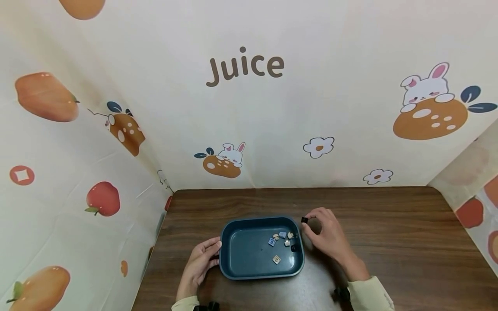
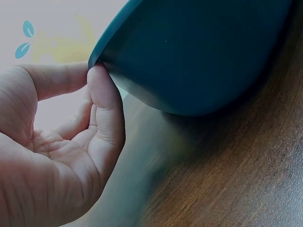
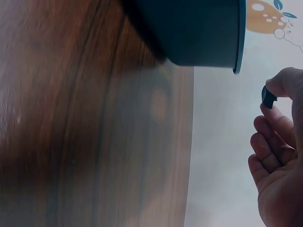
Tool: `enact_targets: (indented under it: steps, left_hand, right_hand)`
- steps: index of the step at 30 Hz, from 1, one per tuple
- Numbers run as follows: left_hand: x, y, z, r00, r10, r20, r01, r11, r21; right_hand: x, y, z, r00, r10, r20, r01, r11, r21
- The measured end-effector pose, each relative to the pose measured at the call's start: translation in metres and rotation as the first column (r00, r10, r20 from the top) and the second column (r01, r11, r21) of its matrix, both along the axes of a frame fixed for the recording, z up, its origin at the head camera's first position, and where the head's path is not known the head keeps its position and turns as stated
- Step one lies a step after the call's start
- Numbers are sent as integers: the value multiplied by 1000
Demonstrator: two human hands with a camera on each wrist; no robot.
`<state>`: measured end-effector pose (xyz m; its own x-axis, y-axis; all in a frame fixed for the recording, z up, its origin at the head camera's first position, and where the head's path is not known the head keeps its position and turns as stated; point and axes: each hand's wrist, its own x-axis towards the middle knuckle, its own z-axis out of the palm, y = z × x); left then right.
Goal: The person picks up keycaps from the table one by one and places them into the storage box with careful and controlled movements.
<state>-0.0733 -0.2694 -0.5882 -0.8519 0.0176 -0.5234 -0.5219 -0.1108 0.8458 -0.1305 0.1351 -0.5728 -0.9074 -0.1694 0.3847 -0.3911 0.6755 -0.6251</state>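
A dark teal tray (image 1: 245, 255) with rounded corners stands on the table, holding several small pieces, among them a blue one (image 1: 272, 242), a cream one (image 1: 276, 259) and a black one (image 1: 294, 248), gathered mostly at its right side. At the tray's left rim, my left hand (image 1: 202, 261) pinches the edge between thumb and finger, which the left wrist view shows closely. Just beyond the right rim, my right hand (image 1: 328, 233) pinches a small black piece (image 3: 269, 97) between thumb and index finger. Its other fingers curl loosely below.
The tray rests on a brown wood-grain table (image 1: 404, 242). Behind it rises a pale wall covering (image 1: 272, 116) printed with fruit, rabbits, flowers and the word Juice. A similar printed sheet (image 1: 58, 164) borders the left side.
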Motion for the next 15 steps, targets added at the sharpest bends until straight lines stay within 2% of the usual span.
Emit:
enact_targets:
  steps: [15]
  left_hand:
    - [0,-2,2,1000,-18,-3,18,1000,-5]
  right_hand:
    - [5,-24,-1,995,96,-22,-96,995,-4]
